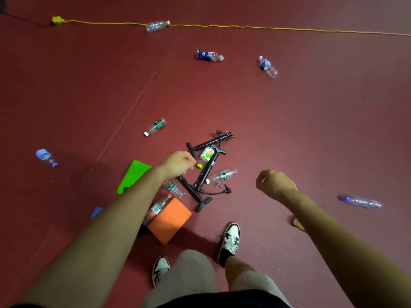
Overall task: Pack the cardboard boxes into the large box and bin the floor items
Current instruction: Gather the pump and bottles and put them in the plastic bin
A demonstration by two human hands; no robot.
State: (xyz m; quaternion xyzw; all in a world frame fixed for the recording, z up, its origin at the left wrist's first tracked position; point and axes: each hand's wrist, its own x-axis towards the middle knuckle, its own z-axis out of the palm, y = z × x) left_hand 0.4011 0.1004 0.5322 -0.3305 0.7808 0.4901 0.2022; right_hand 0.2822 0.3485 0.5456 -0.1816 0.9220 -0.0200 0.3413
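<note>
Binning is barely starting: bottles (pixel 268 66) are lying scattered over the red floor (pixel 311 118). Left hand (pixel 180 162) is curling at the neck of the green-capped bottle (pixel 206 154), atop the black pumps (pixel 205 174), grip uncertain, while the right hand (pixel 274 182) is hanging fisted, holding nothing.

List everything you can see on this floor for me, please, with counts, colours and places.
plastic bottles: ten, mostly clear, with blue, green or red labels, scattered over the floor
air pumps: at least two, black, tangled at centre
cord: one, yellow, across the far floor
green sheet: one, beneath the left forearm
orange block: one, near the feet
blue piece: one, mostly hidden by the left arm
shoes: two, white and black, bottom centre
left hand: curled, at the green-capped bottle; grip unclear
right hand: curled, nothing visible in it
</note>
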